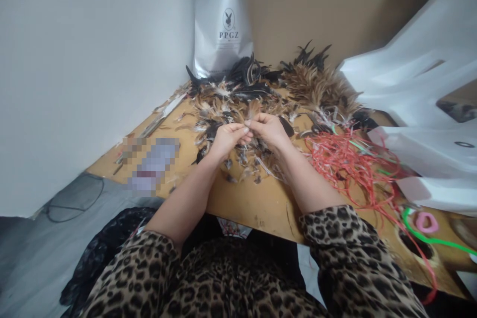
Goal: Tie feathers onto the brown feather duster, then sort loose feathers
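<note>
Over the middle of the table, my left hand [231, 139] and my right hand [267, 129] meet at the fingertips in a pinch. A small brown feather [255, 108] rises just above the joined fingers, and both hands appear to grip its lower end; the exact grip is partly hidden. Below and around them spreads a loose pile of brown, black and white feathers [208, 114]. To the right of my right hand lies a tangle of red plastic strips [335, 159].
Bundles of brown feathers [320, 87] and long black feathers [249, 74] lie behind, before a silver bag [223, 20]. A blurred-out flat object [154, 164] sits left on the wooden table [257, 208]. White bags [421, 79], a green strip [436, 239] and a pink ring [427, 215] are right.
</note>
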Demonstrator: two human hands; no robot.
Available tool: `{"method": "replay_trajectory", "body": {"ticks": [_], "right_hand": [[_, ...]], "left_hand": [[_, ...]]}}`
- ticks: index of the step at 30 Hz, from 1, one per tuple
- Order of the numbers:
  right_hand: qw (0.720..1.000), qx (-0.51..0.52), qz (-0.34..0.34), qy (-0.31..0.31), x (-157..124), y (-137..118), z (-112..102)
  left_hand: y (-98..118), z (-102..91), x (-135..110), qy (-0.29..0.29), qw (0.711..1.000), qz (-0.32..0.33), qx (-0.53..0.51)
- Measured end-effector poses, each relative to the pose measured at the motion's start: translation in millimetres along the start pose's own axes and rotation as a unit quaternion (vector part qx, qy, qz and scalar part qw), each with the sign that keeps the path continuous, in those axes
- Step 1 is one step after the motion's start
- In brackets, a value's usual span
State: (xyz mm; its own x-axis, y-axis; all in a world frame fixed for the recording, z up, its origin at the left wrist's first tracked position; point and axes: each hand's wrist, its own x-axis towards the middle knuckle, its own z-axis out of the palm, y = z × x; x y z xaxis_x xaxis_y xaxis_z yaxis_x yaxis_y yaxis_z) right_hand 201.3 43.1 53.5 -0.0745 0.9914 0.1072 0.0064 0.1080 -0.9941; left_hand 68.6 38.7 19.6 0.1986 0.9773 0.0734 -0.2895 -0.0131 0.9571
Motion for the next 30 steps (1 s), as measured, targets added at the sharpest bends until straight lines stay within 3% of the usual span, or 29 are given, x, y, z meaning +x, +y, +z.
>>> {"method": "replay_trajectory", "body": {"ticks": [3,6,11,14,17,20,23,25,30], "right_hand": [[0.999,-0.029,-0.005,-0.023,0.8,-3.8,-7.1],[0.988,-0.148,-0.035,-0.034,3.7,-9.0,-24.0],[0.919,-0.376,-0.056,-0.109,5.9,-13.8,-48.4],[0.884,-0.444,-0.063,-0.133,3.3,-11.3,-45.9],[0.836,-0.528,-0.027,-0.148,-0.5,-8.2,-34.1],[0.814,-0.571,-0.021,-0.104,-3.0,-7.7,-23.9],[0.823,-0.557,-0.11,0.012,-4.2,-8.0,-19.5],[0.807,-0.562,-0.168,0.065,-4.8,-6.3,-18.0],[0.745,-0.636,-0.195,0.047,-3.3,4.4,-14.6]], "left_hand": [[3.1,-1.0,-0.4,0.007,0.999,-0.015,-0.028],[9.1,-3.2,0.2,0.033,0.995,-0.03,-0.085],[14.8,-6.5,2.6,0.082,0.983,-0.055,-0.152],[14.3,-6.9,2.8,0.081,0.981,-0.061,-0.166],[12.9,-7.9,3.4,0.081,0.98,-0.062,-0.172],[11.3,-10.7,5.2,0.082,0.978,-0.054,-0.186],[10.1,-13.4,7.2,0.083,0.974,-0.04,-0.207],[9.9,-13.7,7.5,0.082,0.972,-0.036,-0.215],[10.9,-10.0,5.6,0.082,0.973,-0.047,-0.21]]}}
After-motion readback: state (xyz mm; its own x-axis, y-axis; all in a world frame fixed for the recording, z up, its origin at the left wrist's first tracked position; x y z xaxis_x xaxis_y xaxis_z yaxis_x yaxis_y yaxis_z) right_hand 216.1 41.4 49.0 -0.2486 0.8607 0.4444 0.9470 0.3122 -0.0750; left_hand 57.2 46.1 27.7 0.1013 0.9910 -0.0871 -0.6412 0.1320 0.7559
